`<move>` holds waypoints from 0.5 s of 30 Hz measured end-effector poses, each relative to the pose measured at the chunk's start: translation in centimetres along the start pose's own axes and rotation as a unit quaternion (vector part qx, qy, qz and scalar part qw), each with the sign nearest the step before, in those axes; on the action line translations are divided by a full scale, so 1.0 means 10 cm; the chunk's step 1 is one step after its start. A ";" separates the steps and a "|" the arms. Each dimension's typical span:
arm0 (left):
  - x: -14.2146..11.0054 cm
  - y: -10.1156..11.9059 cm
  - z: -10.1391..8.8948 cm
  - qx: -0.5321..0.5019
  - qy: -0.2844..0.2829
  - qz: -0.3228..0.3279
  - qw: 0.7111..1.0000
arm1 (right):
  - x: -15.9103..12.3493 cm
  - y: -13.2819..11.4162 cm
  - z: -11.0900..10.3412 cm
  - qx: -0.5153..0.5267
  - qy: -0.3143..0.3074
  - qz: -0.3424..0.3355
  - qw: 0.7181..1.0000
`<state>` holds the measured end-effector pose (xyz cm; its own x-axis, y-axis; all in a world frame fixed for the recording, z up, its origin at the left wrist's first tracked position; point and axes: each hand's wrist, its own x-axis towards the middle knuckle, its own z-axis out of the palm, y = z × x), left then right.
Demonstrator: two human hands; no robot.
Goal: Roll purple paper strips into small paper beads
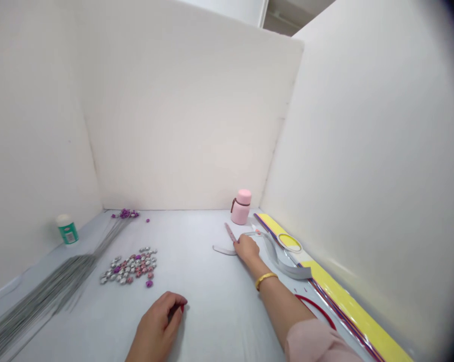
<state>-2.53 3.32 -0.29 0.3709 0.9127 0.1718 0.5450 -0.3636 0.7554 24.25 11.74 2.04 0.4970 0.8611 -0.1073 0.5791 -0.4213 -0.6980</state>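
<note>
My right hand [247, 248] reaches forward to the middle right of the table, its fingers closed on a narrow pinkish strip [230, 231] with small marks on it. A curved grey ribbon [223, 251] lies by the fingertips, and a wider grey ribbon [277, 259] curls to the right of the hand. My left hand [159, 324] is near the front of the table with thumb and forefinger curled together. Whether anything is between those fingers is hidden. Silver, pink and purple bells or beads [130, 268] lie in a loose pile left of it.
Grey wire stems [61, 281] lie along the left, with purple beads [126, 214] beyond them. A white-and-green bottle [67, 230] stands by the left wall. At the back is a pink flask [241, 207]. Yellow sheets [343, 296], a tape roll [289, 243] and a red band [319, 309] lie right.
</note>
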 end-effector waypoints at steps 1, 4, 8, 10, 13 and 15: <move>0.00 0.00 0.00 -0.007 0.005 0.000 1.000 | -0.03 -0.01 0.03 0.020 -0.021 -0.006 1.000; -0.01 0.00 0.01 -0.044 0.017 -0.009 0.999 | -0.22 -0.05 0.16 0.101 -0.115 -0.035 0.988; -0.03 0.00 0.02 -0.148 0.027 -0.029 0.988 | -0.67 -0.15 0.42 0.219 -0.264 -0.078 0.936; -0.03 0.02 0.02 -0.219 0.031 -0.050 0.974 | -0.90 -0.19 0.54 0.268 -0.322 -0.090 0.904; -0.01 0.05 0.01 -0.300 0.031 -0.069 0.951 | -1.15 -0.21 0.66 0.314 -0.395 -0.093 0.858; 0.00 0.06 0.00 -0.315 0.041 -0.086 0.944 | -1.25 -0.21 0.70 0.339 -0.411 -0.092 0.842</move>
<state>-2.20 3.08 0.15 0.2448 0.9687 0.0413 0.0260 -0.0491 0.9985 12.25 3.84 -0.13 -0.3361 0.9174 -0.2132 -0.0422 -0.2408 -0.9697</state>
